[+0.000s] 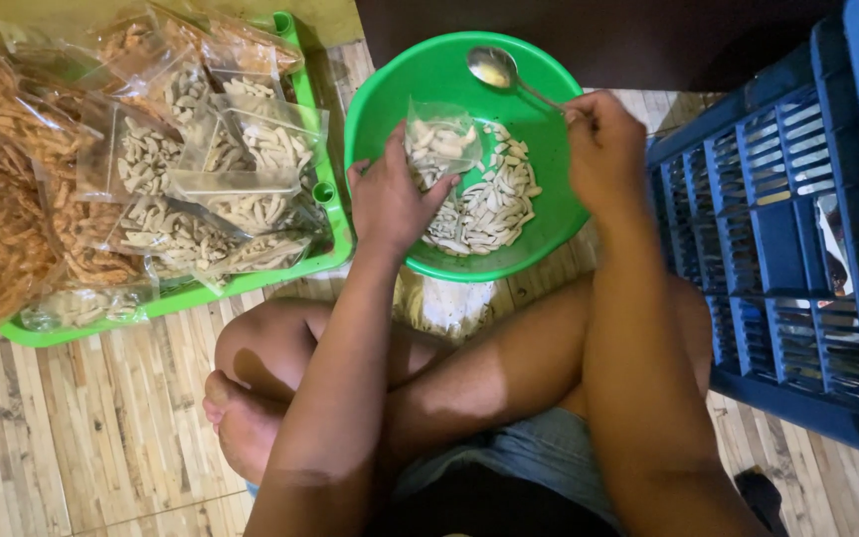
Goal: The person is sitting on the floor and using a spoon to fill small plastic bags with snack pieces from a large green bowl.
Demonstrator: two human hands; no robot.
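Over the green basin (549, 75), my left hand (390, 194) grips a clear bag (439, 144) mouth-up beside the pale sticks (494, 204) while my right hand (603, 149) pinches the spoon (494, 70) level.

Glossy green plastic bowl (549, 169); inside it, shiny metal spoon (494, 68), clear crinkled plastic bag (439, 139). Beneath bowl, matt wood-grain floor (82, 428). Right of bowl, blue plastic crate (777, 249).

A green tray (183, 295) of filled snack bags (216, 189) sits left; a blue crate (787, 249) stands right.
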